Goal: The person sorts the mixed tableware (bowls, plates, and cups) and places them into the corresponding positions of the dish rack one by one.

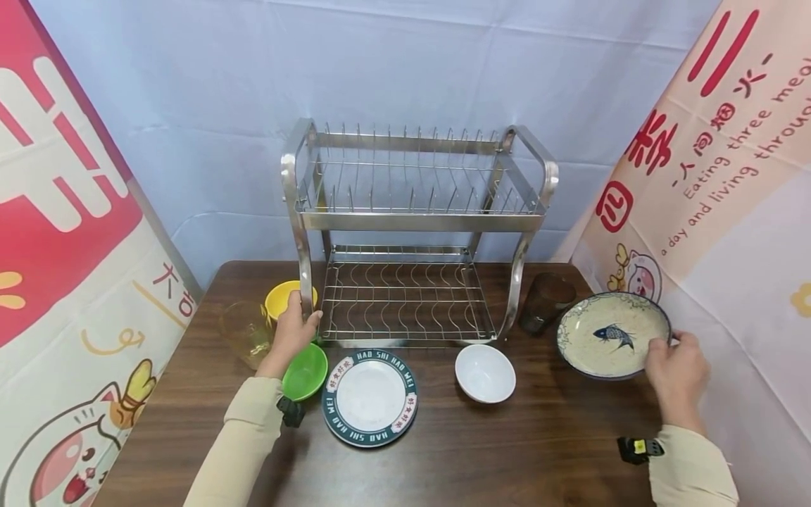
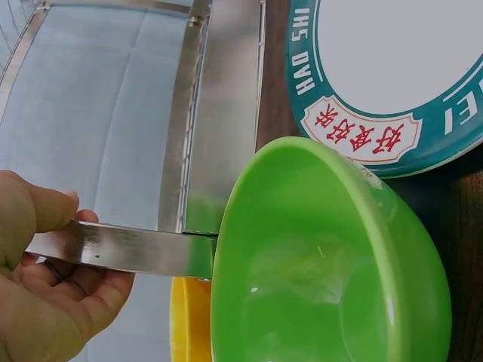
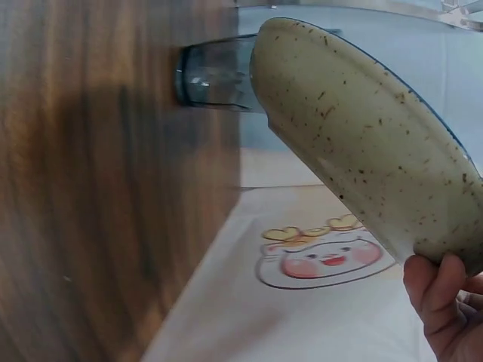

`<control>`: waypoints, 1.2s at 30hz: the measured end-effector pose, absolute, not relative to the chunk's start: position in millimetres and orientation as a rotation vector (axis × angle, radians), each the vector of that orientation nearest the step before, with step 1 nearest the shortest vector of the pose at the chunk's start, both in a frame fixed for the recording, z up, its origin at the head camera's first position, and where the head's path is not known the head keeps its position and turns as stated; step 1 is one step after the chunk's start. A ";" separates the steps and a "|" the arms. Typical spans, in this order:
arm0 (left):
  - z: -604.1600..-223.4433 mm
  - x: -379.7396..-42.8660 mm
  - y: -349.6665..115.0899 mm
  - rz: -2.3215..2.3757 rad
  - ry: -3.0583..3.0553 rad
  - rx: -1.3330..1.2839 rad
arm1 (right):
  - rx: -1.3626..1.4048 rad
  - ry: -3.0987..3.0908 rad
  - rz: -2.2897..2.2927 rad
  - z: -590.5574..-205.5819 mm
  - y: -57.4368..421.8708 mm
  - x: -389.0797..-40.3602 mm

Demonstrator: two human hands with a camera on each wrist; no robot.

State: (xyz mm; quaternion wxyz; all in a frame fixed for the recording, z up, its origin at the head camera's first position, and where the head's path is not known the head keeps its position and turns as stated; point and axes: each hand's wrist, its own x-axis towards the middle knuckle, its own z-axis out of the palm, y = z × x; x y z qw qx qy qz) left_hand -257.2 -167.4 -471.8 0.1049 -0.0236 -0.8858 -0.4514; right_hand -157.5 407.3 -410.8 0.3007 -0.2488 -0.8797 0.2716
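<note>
A two-tier metal dish rack (image 1: 418, 222) stands at the back of the table, and my left hand (image 1: 294, 332) grips its front left upright. In the left wrist view, the fingers and thumb of that hand (image 2: 56, 279) wrap the flat metal bar. On the right, my right hand (image 1: 679, 373) pinches the rim of a cream plate (image 1: 589, 345) with a blue fish painted on it. From the right wrist view, the speckled underside of the plate (image 3: 362, 136) shows, tilted and raised above the table.
Near the left hand are a yellow bowl (image 1: 279, 299), a green bowl (image 1: 306, 373) and a clear amber vessel (image 1: 243, 331). A green-rimmed plate (image 1: 370, 398) and a white bowl (image 1: 485, 374) lie before the rack. A dark glass (image 1: 546, 303) stands right of it.
</note>
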 end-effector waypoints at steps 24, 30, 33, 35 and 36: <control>-468.7 -261.7 -163.3 -1.301 -2.638 -0.054 | -0.410 -2.046 0.494 -329.7 396.8 -159.1; -466.5 -262.2 -162.2 -1.303 -2.655 -0.038 | -0.407 -2.021 0.516 -305.7 396.7 -160.9; -466.1 -261.3 -162.2 -1.309 -2.655 -0.032 | -0.426 -2.043 0.526 -295.0 395.3 -162.7; -466.1 -260.8 -162.6 -1.307 -2.656 -0.035 | -0.416 -2.050 0.529 -288.5 393.6 -163.9; -466.4 -260.7 -162.8 -1.308 -2.659 -0.034 | -0.408 -2.048 0.532 -285.3 392.7 -164.6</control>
